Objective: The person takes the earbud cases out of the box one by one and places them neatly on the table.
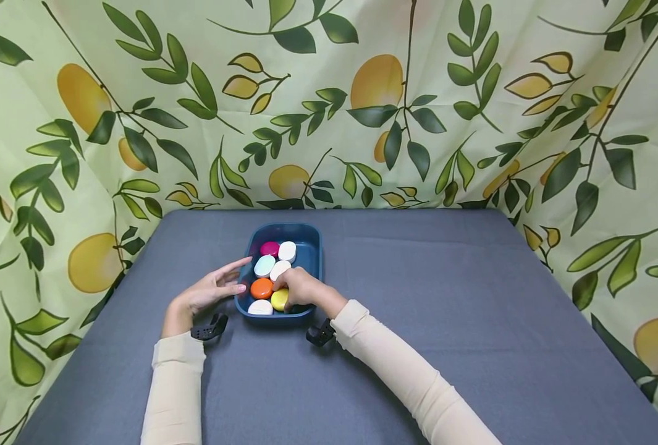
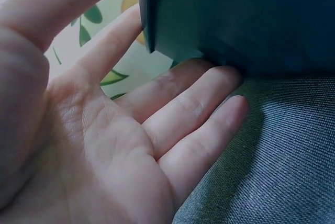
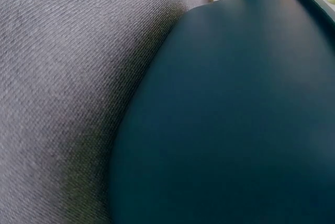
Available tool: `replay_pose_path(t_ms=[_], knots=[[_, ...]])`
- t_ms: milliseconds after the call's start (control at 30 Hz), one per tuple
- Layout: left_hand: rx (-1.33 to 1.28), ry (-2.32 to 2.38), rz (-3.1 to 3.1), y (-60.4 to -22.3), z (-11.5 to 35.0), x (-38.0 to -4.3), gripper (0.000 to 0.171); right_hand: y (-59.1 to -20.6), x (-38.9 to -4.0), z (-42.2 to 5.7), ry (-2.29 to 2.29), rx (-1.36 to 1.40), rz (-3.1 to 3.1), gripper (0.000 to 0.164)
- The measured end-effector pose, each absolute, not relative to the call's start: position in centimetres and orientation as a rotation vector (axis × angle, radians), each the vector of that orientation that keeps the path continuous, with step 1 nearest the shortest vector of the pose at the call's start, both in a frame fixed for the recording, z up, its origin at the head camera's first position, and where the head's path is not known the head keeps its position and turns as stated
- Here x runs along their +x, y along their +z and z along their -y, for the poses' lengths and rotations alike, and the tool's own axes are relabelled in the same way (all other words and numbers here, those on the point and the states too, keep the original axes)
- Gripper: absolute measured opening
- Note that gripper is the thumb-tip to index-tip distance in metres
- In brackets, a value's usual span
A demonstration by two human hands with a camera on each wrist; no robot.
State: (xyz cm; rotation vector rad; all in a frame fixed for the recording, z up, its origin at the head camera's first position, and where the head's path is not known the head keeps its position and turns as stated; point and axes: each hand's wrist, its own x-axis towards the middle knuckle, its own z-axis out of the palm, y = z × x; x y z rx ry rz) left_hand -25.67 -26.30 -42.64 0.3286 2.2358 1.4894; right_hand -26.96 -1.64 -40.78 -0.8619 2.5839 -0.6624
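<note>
A dark blue bin (image 1: 319,266) with rounded corners sits on the table, holding several small, smooth, rounded pieces. Down inside its near right part, my right hand (image 1: 305,289) has its thumb and fingers around a yellow rounded piece (image 1: 278,300); some fingertips are hidden. Close by lie an orange piece (image 1: 261,288), a white one (image 1: 261,307) and another white one (image 1: 280,270). My left hand (image 1: 212,290) is at the bin's left side, its fingers spread. From the left wrist, the fingertips of this left hand (image 2: 120,130) meet the bin's outer wall (image 2: 251,20).
Farther back in the bin are a magenta piece (image 1: 270,248), a white piece (image 1: 287,251) and a light blue piece (image 1: 264,266). A grey-blue cloth (image 1: 417,321) covers the table. Leaf-and-fruit patterned fabric (image 1: 329,123) hangs behind and at both sides.
</note>
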Motion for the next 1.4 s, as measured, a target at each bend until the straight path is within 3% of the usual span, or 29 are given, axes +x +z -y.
replay_pose_path(t_ms=[300, 767, 1067, 1400], knots=[[0.304, 1.466, -2.238, -42.6, 26.2, -25.8, 0.071, -40.8, -26.8, 1.3, -0.698, -0.879, -2.621, 0.044], [0.307, 1.454, -2.245, -43.0, 26.3, -25.8, 0.072, -40.5, -26.9, -2.3, -1.34, -0.845, -2.606, 0.049], [0.347, 1.493, -2.258, -43.1, 26.3, -25.8, 0.071, -41.2, -28.4, -8.0, -1.786, -0.547, -2.537, 0.052], [0.388, 1.504, -2.249, -43.2, 26.2, -25.8, 0.073, -43.9, -30.7, -13.5, -1.696, -0.242, -2.7, 0.051]])
